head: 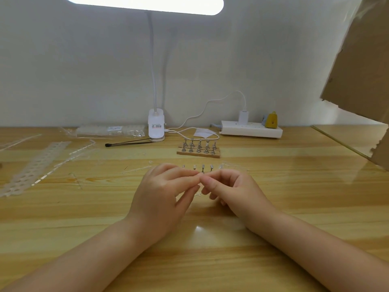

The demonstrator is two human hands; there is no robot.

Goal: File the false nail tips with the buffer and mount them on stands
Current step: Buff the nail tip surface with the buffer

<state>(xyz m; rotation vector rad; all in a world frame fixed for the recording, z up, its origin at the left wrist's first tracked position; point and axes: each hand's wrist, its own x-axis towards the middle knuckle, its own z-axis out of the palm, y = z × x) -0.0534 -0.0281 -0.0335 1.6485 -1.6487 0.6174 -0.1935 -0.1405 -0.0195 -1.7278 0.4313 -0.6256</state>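
My left hand [163, 193] and my right hand [229, 191] meet fingertip to fingertip over the middle of the wooden table [105, 211]. Between them they pinch something tiny and clear, probably a false nail tip [199, 176]; it is almost hidden by the fingers. A clear strip [197, 194] shows below the fingers. Just behind the hands stands a row of small metal stands [203, 167], some with tips on them. Farther back a wooden base [199, 153] holds several more metal stands [199, 145]. No buffer is visible.
A clip lamp [156, 127] stands at the back with its cable. A white power strip [251, 129] lies back right, a black brush [128, 143] and a bag of nail tips [110, 130] back left. Clear plastic sprues [33, 165] litter the left side. Cardboard [362, 81] rises at right.
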